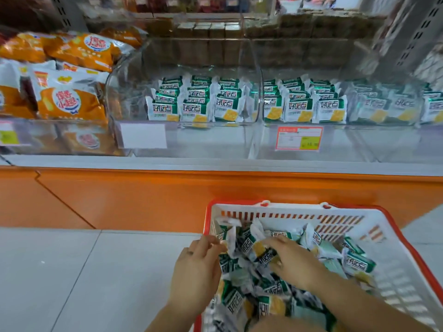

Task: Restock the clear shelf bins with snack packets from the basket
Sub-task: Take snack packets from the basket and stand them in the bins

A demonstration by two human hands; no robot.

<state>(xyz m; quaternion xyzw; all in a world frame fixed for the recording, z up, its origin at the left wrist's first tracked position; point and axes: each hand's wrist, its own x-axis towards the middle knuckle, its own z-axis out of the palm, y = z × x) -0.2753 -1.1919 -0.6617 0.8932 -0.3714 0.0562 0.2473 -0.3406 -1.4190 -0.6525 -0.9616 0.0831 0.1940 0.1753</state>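
Green packets point(359, 262) fill our basket point(299, 210) at 5 o'clock; left hand point(199, 267) pinches one, right hand point(294, 262) curls round others; bins point(187, 137) at 12 o'clock; we fear slippery wrappers may drop.

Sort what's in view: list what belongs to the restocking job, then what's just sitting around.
Job:
basket
green-and-white packets in it
clear bins holding the same packets
left hand and right hand, both among the basket's packets

Just there:
orange snack bags at left
brown packs on the shelf behind
red-bordered price tag
blank white label
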